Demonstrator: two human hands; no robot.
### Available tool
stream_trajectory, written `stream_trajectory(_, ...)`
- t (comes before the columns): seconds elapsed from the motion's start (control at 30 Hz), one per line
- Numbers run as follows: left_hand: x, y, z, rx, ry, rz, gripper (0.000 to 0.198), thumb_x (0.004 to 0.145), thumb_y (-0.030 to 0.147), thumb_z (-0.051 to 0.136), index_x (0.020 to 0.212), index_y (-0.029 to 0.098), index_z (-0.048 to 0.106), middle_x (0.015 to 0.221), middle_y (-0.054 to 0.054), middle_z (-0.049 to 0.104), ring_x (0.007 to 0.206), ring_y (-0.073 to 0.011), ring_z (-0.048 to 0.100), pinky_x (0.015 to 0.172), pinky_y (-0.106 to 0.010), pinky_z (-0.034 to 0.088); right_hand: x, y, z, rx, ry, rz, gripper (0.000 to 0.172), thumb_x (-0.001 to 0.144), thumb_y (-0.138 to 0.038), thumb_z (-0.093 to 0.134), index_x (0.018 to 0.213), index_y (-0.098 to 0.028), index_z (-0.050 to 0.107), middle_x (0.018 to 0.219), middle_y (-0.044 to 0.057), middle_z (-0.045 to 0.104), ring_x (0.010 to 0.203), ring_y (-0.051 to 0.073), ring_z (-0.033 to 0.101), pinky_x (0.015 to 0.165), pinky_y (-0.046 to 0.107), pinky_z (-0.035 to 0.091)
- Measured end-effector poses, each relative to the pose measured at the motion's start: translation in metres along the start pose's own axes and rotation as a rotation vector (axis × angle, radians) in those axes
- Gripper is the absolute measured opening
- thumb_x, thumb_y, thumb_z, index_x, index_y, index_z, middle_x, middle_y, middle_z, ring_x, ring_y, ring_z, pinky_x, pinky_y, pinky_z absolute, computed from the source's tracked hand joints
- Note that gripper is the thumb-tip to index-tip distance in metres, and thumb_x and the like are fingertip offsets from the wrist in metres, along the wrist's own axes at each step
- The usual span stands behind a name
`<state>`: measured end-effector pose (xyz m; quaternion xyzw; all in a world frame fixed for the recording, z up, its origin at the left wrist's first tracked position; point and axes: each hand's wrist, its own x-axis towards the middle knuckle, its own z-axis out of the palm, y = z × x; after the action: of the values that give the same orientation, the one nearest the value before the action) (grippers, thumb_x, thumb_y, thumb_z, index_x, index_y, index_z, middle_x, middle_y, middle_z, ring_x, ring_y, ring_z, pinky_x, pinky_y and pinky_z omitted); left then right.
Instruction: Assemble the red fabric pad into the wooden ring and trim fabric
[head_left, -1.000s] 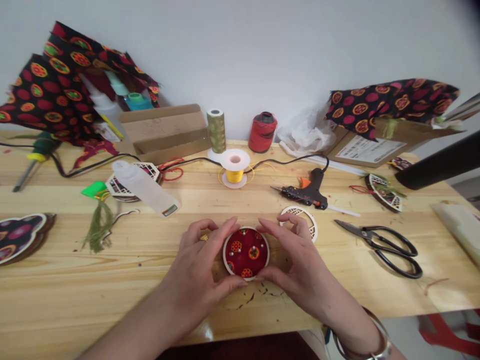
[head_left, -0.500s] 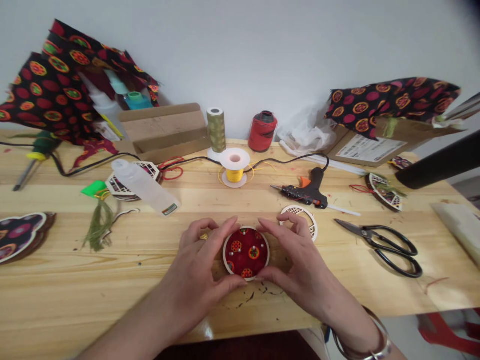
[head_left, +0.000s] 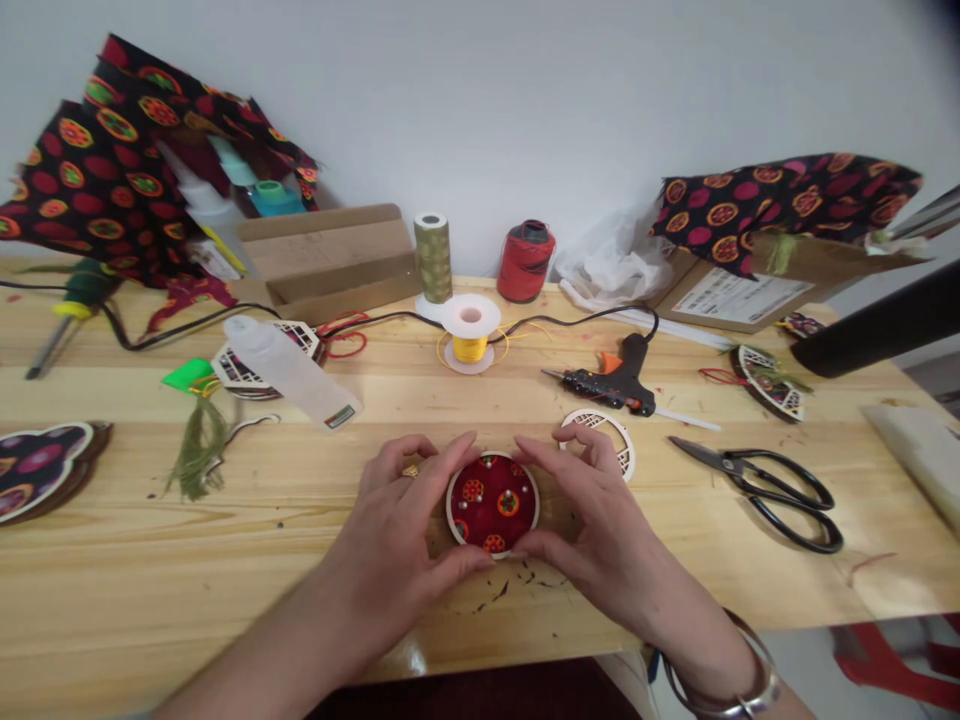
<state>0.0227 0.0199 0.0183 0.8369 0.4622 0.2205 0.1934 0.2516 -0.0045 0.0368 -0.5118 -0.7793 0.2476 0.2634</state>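
A wooden table (head_left: 187, 590) meets a pale wall (head_left: 450, 120). Near the table's front edge, a round disc (head_left: 484, 525), with no long axis, sits between left hand (head_left: 397, 520) and right hand (head_left: 596, 525), neither clearly nearer; fingers and thumbs of both curl around its rim, gripping it.

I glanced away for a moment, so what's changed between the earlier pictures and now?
Nothing has visibly moved, and nothing was taken hold of or let go; only the view shifted very slightly. The left hand and right hand still curve around the round red fabric piece, and the scissors and glue gun lie as they did.
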Motion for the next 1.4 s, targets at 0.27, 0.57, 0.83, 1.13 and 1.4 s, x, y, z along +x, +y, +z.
stream_trajectory(0.27,-0.0004,0.0009,-0.0006,0.011,0.002,-0.001,0.085,0.077,0.05,0.071,0.146,0.029,0.027,0.124,-0.004,0.067,0.117,-0.0294,0.045,0.099,-0.046,0.04,0.0005,0.0005,0.0003,-0.016,0.007,0.0,0.067,0.081,-0.024,0.073,0.139,-0.027,0.04,0.127,0.01,0.058,0.13,0.032,0.033,0.106,0.056,0.038)
stream_trajectory(0.57,0.0012,0.0029,-0.0012,0.025,-0.011,-0.009,0.08,0.076,0.046,0.074,0.142,0.027,0.033,0.124,-0.005,0.066,0.116,-0.0301,0.045,0.096,-0.048,0.041,0.0004,-0.0001,0.0008,-0.038,-0.004,-0.013,0.066,0.081,-0.023,0.073,0.138,-0.024,0.041,0.125,0.009,0.059,0.129,0.03,0.031,0.107,0.051,0.037)
stream_trajectory(0.83,0.0008,0.0036,-0.0031,0.032,-0.041,-0.017,0.077,0.077,0.049,0.072,0.141,0.024,0.037,0.124,-0.008,0.065,0.118,-0.0316,0.046,0.097,-0.049,0.041,0.001,-0.0007,0.0005,-0.044,-0.012,-0.011,0.068,0.08,-0.022,0.074,0.138,-0.025,0.04,0.125,0.007,0.059,0.128,0.029,0.031,0.108,0.05,0.036)
stream_trajectory(1.13,-0.0017,-0.0015,0.0019,0.036,-0.01,0.006,0.079,0.077,0.05,0.071,0.143,0.026,0.033,0.125,-0.007,0.065,0.118,-0.0301,0.043,0.097,-0.046,0.039,0.0003,0.0003,0.0008,-0.054,-0.014,-0.02,0.07,0.079,-0.022,0.076,0.138,-0.025,0.039,0.124,0.006,0.059,0.127,0.029,0.03,0.106,0.049,0.037)
stream_trajectory(1.4,-0.0002,-0.001,0.003,0.026,-0.003,0.006,0.082,0.077,0.051,0.071,0.143,0.028,0.03,0.125,-0.006,0.065,0.117,-0.0306,0.043,0.096,-0.047,0.038,0.001,0.0008,0.0007,-0.067,-0.013,-0.022,0.07,0.077,-0.023,0.076,0.138,-0.024,0.04,0.127,0.007,0.058,0.127,0.029,0.03,0.108,0.048,0.036)
